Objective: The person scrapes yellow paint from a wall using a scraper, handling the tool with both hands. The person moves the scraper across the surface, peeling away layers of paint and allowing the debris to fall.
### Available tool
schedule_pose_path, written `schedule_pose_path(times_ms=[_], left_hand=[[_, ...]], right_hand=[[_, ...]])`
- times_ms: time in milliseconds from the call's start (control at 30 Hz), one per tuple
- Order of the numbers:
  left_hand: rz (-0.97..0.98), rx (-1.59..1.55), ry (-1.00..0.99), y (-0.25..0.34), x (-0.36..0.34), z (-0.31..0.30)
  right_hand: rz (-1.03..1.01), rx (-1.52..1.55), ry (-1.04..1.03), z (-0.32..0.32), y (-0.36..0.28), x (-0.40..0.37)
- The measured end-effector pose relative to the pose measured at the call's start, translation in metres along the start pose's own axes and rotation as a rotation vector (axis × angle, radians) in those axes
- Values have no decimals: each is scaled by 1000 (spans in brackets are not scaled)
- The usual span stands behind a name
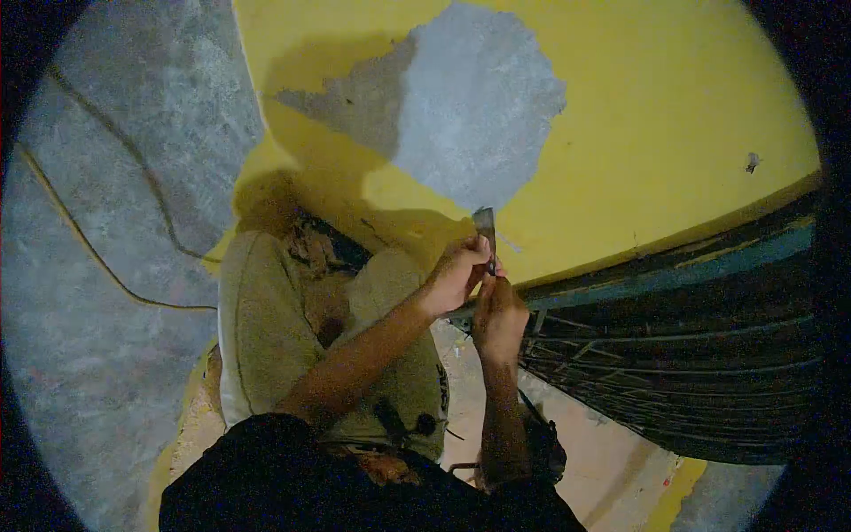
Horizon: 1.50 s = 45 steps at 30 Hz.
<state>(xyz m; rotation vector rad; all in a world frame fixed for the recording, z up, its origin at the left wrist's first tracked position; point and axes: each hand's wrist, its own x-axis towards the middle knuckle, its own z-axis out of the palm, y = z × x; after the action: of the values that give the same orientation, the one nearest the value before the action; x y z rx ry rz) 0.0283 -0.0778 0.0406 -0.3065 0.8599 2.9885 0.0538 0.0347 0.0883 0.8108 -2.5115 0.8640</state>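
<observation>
A small dark, flat strip-like piece [485, 232] stands out from between both hands, its upper end near the lower tip of a grey patch [470, 106] on the yellow surface [656, 115]. My left hand [459, 275] pinches it from the left, thumb along its side. My right hand [501, 315] is closed around its lower end, just below the left hand. What the piece is cannot be made out. A short pale sliver [510, 243] lies on the yellow surface beside it.
Dark metal bars [665, 372] run along the lower right, below the yellow surface's curved edge. A yellowish cable [84, 235] crosses the grey floor [115, 355] at left. My bent legs [266, 328] are below the surface. A small bit [753, 162] lies far right.
</observation>
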Motion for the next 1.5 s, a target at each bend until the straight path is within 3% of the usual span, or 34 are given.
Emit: schedule_pose_path(times_ms=[67, 167, 267, 333, 467, 567, 733, 800, 833, 967, 1067, 1100, 1133, 1200, 1233, 1367, 1467, 1500], left_hand=[[-4, -82, -34, -1, 4, -8], [19, -79, 21, 3, -2, -6], [131, 163, -1, 10, -15, 6], [39, -102, -37, 3, 4, -7], [-13, 43, -18, 6, -6, -1], [-80, 43, 34, 5, -9, 7], [25, -77, 34, 6, -6, -8], [18, 160, -12, 6, -11, -2], [-44, 24, 70, 1, -12, 5], [128, 158, 44, 18, -6, -5], [-35, -67, 166, 37, -11, -14], [-16, -44, 125, 37, -15, -13], [-4, -34, 128, 37, -16, -14], [174, 226, -117, 33, -16, -10], [67, 170, 17, 28, -16, -6], [34, 80, -32, 25, -11, -9], [27, 256, 66, 37, -10, -19], [84, 135, 96, 49, -4, -28]], right_hand=[[98, 23, -31, 13, -4, 4], [35, 17, -16, 7, -1, 1], [24, 62, 0, -5, -21, 4], [62, 100, -17, -5, -16, 5], [13, -3, 2, 5, -1, -7], [121, 61, -26, 0, -8, -4], [-9, 51, 25, 14, -4, -3], [45, 41, 1, -3, -17, -3], [167, -3, -86, -1, -7, -11], [-20, -6, 42, 35, 2, 2], [74, 90, -46, 27, -24, 11], [-92, 109, 136, 37, -16, 10], [-99, 123, 143, 34, -18, 10], [12, 89, 61, 19, -22, 3], [10, 59, 80, 14, -25, 4], [30, -26, 0, 18, -17, 3], [-59, 105, 123, 39, -21, 16], [-10, 89, 5, 52, -22, 24]])
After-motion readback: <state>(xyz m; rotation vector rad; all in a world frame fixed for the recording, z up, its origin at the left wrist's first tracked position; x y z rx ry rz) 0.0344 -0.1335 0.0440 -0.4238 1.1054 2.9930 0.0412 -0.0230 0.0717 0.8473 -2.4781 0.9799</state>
